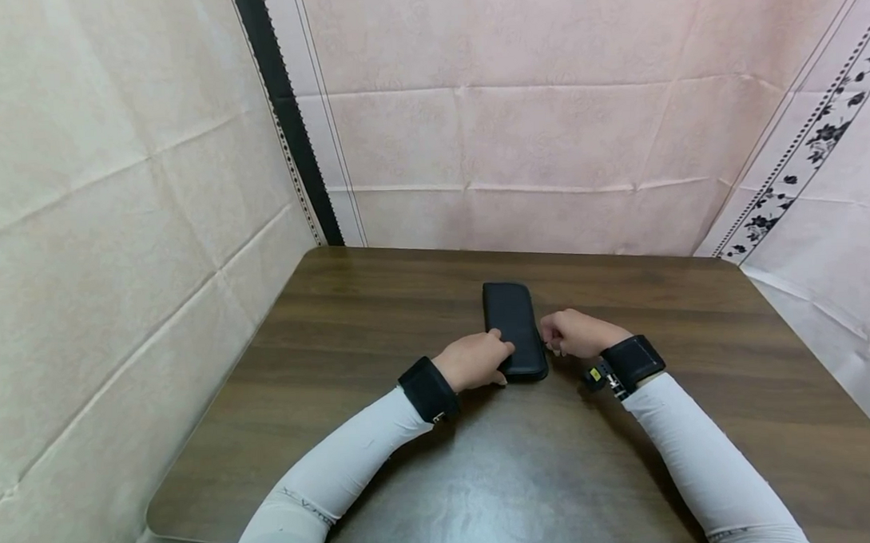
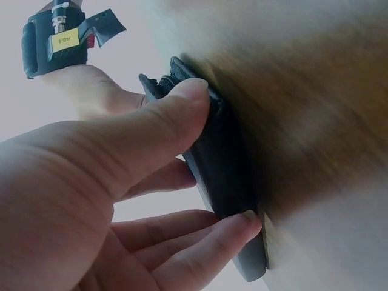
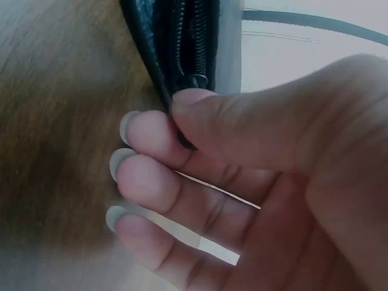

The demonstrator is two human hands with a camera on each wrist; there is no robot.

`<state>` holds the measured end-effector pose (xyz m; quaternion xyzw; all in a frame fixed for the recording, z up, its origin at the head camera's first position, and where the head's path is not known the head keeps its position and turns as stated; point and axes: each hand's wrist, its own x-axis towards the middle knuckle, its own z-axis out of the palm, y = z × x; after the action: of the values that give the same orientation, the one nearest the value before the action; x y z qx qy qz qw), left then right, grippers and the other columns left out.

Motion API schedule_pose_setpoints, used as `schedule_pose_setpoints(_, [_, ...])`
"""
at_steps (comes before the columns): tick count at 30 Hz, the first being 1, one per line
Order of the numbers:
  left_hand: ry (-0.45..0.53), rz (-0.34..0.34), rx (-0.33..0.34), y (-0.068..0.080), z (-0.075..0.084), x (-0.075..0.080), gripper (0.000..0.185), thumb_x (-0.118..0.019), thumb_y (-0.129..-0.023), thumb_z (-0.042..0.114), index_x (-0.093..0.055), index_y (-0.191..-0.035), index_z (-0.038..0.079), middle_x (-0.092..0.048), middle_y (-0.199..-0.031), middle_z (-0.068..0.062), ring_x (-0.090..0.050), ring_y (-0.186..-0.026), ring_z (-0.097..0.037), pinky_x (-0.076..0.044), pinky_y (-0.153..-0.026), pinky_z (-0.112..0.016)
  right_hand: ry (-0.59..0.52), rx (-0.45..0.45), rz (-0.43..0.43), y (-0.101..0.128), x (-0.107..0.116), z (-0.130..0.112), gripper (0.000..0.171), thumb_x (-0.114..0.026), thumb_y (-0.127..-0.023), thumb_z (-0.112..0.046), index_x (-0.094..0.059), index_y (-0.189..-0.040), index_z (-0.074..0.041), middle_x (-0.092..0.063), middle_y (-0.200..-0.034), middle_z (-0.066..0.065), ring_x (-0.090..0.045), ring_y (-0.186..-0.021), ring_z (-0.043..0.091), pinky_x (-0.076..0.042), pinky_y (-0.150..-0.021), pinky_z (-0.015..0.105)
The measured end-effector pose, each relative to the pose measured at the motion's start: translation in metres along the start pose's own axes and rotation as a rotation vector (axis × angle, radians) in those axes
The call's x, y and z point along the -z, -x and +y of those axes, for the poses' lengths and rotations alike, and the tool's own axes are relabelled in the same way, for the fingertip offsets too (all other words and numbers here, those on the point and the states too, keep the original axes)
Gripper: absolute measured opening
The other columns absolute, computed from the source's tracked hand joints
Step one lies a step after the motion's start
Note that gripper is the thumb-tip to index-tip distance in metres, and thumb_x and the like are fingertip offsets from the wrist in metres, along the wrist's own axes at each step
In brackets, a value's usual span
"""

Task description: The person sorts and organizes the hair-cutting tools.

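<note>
A black, leather-like zip case (image 1: 510,321), long and narrow with rounded corners, lies on the wooden table. My left hand (image 1: 476,359) grips its left side and near end, thumb and fingers pressed on the case (image 2: 221,157) in the left wrist view. At the right edge is my right hand (image 1: 584,332). In the right wrist view, its thumb and index finger pinch the zip's pull, mostly hidden by the thumb, just below the slider (image 3: 195,80). Two rows of zip teeth (image 3: 200,36) stand apart beyond the slider. The inside of the case is not visible.
The brown wooden table (image 1: 379,305) reaches back to a pale creased cloth wall (image 1: 545,140). Another cloth wall (image 1: 117,235) stands along the left side. Both wrists wear black straps, the right one with a small device (image 1: 602,376) attached.
</note>
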<state>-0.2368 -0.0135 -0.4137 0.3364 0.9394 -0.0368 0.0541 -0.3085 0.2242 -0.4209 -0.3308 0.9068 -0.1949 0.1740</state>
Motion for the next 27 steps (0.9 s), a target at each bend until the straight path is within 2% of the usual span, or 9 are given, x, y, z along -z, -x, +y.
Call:
schedule_pose_setpoints(18, [0.010, 0.008, -0.009, -0.0001, -0.0011, -0.0007, 0.048, -0.076, -0.094, 0.041, -0.069, -0.134, 0.015, -0.066, -0.121, -0.008, -0.066, -0.090, -0.010, -0.057, -0.083, -0.024, -0.029, 0.011, -0.070, 0.0027, 0.0013, -0.0046, 0.027, -0.054, -0.090, 0.016, -0.064, -0.084, -0.008, -0.065, -0.077, 0.001, -0.058, -0.069, 0.014, -0.050, -0.064, 0.030])
schedule_pose_setpoints(27, [0.020, 0.028, -0.017, -0.0001, -0.0023, -0.0010, 0.044, -0.078, -0.093, 0.041, -0.073, -0.127, 0.014, -0.066, -0.116, -0.007, -0.065, -0.088, -0.009, -0.056, -0.081, -0.023, -0.033, -0.001, -0.097, 0.0041, 0.0010, -0.0065, 0.027, -0.055, -0.088, 0.016, -0.064, -0.083, -0.009, -0.066, -0.078, -0.001, -0.059, -0.070, 0.014, -0.049, -0.065, 0.029])
